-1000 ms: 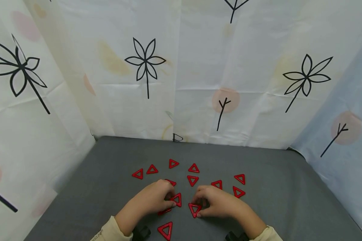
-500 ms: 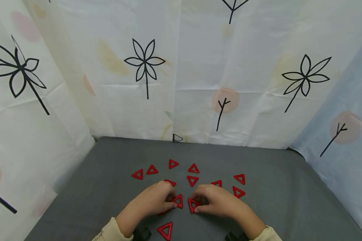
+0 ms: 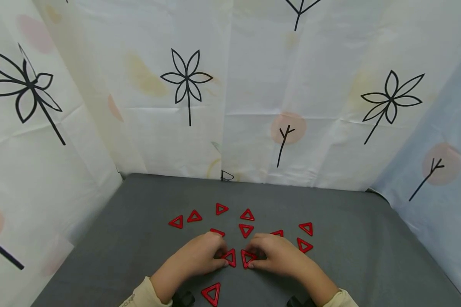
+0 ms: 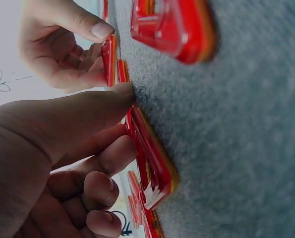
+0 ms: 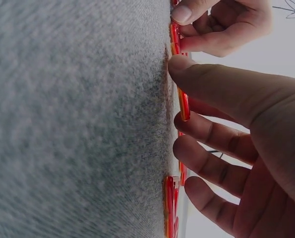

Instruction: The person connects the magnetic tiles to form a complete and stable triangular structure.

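In the head view my left hand (image 3: 205,253) pinches a hollow red plastic triangle (image 3: 234,258) between thumb and fingers. Facing it, my right hand (image 3: 274,255) pinches a second red triangle (image 3: 243,259). Their flat sides stand side by side with a narrow strip of grey cloth between them. The right wrist view shows the thumb on the edge of the right triangle (image 5: 183,101), close to the cloth. Below the left fingers in the left wrist view, another red triangle (image 4: 154,158) lies on the cloth. My fingers hide parts of both pinched triangles.
Several red triangles lie beyond the hands, including one triangle (image 3: 246,230) straight ahead and one triangle (image 3: 304,245) at right. Nearer me lies a larger-looking triangle (image 3: 204,292). Grey cloth (image 3: 146,213) covers the table; patterned white curtains (image 3: 253,85) enclose its back and sides.
The left hand has shifted slightly right with its triangle. The right hand's triangle has turned and moved away from me, its flat side now facing the left one. The gap between them is smaller.
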`<state>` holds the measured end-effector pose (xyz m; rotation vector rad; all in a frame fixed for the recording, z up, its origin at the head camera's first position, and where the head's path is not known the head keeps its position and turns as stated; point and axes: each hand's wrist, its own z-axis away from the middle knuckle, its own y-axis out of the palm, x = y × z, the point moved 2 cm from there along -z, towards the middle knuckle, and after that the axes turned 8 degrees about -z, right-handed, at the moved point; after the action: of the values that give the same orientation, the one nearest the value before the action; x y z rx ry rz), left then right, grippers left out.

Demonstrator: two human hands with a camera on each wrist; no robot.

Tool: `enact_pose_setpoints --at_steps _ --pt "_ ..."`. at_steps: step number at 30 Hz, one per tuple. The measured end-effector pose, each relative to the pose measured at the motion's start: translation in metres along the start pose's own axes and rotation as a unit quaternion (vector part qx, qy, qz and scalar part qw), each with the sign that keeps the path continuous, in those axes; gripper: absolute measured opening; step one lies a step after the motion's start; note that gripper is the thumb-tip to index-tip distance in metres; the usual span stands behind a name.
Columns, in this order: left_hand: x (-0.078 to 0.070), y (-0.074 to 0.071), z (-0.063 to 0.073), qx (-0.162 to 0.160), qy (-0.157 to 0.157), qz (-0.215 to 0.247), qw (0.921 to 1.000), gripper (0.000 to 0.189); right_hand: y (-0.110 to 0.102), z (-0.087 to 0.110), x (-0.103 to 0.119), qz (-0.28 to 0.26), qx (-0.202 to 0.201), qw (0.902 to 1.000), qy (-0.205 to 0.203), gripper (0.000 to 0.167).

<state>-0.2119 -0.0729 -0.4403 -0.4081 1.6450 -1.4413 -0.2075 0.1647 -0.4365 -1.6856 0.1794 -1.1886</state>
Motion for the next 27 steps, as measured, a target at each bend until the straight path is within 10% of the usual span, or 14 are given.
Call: enact_pose_setpoints --at_steps 27 --pt "-0.008 0.0036 0.0 0.002 0.008 -0.013 0.9999 0.016 0.0045 -0.0016 -0.0002 0.008 -0.015 0.9997 -0.02 0.014"
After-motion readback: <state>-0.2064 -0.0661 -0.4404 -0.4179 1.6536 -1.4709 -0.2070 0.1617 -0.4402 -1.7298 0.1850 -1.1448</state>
